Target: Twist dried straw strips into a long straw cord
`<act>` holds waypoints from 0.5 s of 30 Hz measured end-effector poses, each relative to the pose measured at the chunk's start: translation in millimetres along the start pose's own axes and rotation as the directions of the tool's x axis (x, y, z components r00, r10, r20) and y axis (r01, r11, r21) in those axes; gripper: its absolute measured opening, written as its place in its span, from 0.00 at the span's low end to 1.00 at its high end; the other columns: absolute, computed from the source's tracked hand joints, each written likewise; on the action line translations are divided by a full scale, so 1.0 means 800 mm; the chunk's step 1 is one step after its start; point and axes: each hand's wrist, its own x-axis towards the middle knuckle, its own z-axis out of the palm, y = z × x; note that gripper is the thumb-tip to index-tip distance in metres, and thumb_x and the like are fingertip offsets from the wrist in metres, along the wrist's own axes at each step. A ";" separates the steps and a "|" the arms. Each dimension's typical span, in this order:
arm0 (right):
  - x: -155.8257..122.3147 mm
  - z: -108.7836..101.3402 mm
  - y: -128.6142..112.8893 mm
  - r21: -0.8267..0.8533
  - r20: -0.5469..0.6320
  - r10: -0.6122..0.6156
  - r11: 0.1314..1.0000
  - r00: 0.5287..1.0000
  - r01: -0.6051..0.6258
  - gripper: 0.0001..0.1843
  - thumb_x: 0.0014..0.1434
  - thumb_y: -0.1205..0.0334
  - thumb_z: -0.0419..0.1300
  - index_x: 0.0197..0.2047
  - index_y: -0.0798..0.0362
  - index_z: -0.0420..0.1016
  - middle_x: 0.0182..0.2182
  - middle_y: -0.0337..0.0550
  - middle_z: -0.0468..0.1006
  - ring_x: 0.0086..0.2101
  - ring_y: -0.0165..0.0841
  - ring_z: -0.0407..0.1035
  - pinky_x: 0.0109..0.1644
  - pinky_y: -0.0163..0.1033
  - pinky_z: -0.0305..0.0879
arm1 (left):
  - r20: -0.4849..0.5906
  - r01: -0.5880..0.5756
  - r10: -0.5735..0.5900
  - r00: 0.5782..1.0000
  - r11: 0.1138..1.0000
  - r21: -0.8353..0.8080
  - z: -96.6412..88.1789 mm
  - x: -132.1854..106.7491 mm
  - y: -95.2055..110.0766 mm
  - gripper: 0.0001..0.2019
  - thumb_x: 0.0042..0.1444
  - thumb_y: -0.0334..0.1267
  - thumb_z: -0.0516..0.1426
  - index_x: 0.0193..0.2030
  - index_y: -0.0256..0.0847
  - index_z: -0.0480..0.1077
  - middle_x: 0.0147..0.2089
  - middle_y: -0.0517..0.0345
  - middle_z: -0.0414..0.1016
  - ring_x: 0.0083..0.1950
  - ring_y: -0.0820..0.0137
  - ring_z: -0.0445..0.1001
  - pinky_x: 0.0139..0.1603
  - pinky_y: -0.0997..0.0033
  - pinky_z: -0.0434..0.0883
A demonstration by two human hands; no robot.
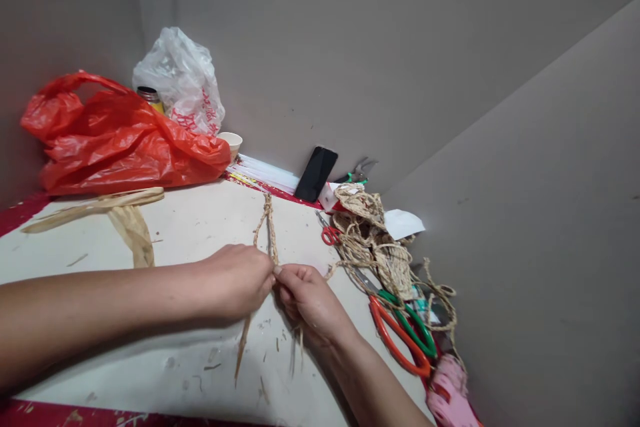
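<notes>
1. Bare forearm at lower left, nearest me, and it ends in the left hand, curled and pinching the low end of a knobbly braided straw cord; a flat brown strand hangs below it.
2. Moving right on my feed, the right hand meets it, thumb and finger nipping that same end, so I read both grips as closed on the cord, mid-table, its upper part looped.
3. Texture now, from the left: crinkled red plastic bag, papery tan strip, filmy translucent bag, pale cup, glossy black phone, then a rough heap of braided rope.
4. Edges: I've got sheet showing between strip and cord; on the right, large scissors, one handle orange, one green, lie near the right forearm.
5. Underneath, I see a white sheet flecked with scraps, red cloth along its borders, and smooth grey walls rising behind.
</notes>
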 end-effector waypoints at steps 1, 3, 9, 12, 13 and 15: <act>-0.001 0.001 0.001 0.031 0.009 0.009 0.999 1.000 -0.009 0.22 0.51 0.52 0.58 0.13 0.53 0.57 0.07 0.27 0.51 0.10 0.19 0.40 0.13 0.30 0.33 | -0.009 -0.003 0.003 1.000 1.000 -0.018 0.005 -0.002 0.003 0.10 0.51 0.37 0.51 0.26 0.38 0.70 0.24 0.52 0.70 0.26 0.68 0.66 0.27 0.71 0.58; -0.002 0.003 0.001 0.093 0.033 0.043 0.995 0.999 -0.046 0.22 0.50 0.53 0.58 0.13 0.53 0.56 0.06 0.27 0.51 0.09 0.19 0.40 0.13 0.30 0.33 | -0.024 -0.012 0.011 1.000 0.998 -0.069 0.016 -0.005 0.005 0.04 0.47 0.36 0.55 0.25 0.39 0.69 0.21 0.55 0.68 0.25 0.67 0.67 0.28 0.71 0.60; -0.005 0.007 -0.003 0.206 0.098 0.107 0.971 0.989 -0.126 0.13 0.47 0.58 0.63 0.20 0.57 0.66 0.09 0.25 0.52 0.12 0.17 0.37 0.14 0.28 0.32 | -0.013 -0.061 0.062 0.998 0.996 0.063 0.041 -0.013 0.013 0.06 0.41 0.36 0.60 0.27 0.39 0.68 0.20 0.56 0.67 0.27 0.64 0.70 0.31 0.70 0.63; -0.005 0.003 -0.007 0.224 0.126 0.130 0.962 0.983 -0.156 0.12 0.47 0.58 0.64 0.27 0.60 0.71 0.09 0.24 0.50 0.12 0.17 0.36 0.14 0.28 0.30 | 0.089 -0.203 0.193 0.977 0.970 0.133 0.043 -0.036 0.026 0.03 0.39 0.32 0.59 0.22 0.41 0.68 0.19 0.55 0.67 0.20 0.68 0.66 0.24 0.69 0.59; -0.005 0.001 -0.008 0.230 0.138 0.136 0.959 0.981 -0.165 0.12 0.47 0.58 0.64 0.27 0.60 0.71 0.10 0.24 0.50 0.12 0.17 0.35 0.15 0.28 0.30 | 0.164 -0.285 0.263 0.951 0.950 0.125 0.040 -0.045 0.031 0.05 0.38 0.31 0.59 0.18 0.42 0.66 0.17 0.56 0.66 0.17 0.70 0.62 0.22 0.69 0.56; -0.005 -0.004 -0.010 0.240 0.166 0.141 0.954 0.976 -0.179 0.12 0.47 0.58 0.65 0.28 0.60 0.71 0.10 0.24 0.51 0.13 0.17 0.35 0.15 0.28 0.29 | 0.291 -0.404 0.378 0.879 0.914 0.034 0.029 -0.056 0.039 0.12 0.36 0.30 0.58 0.11 0.42 0.58 0.11 0.59 0.60 0.13 0.74 0.51 0.18 0.70 0.49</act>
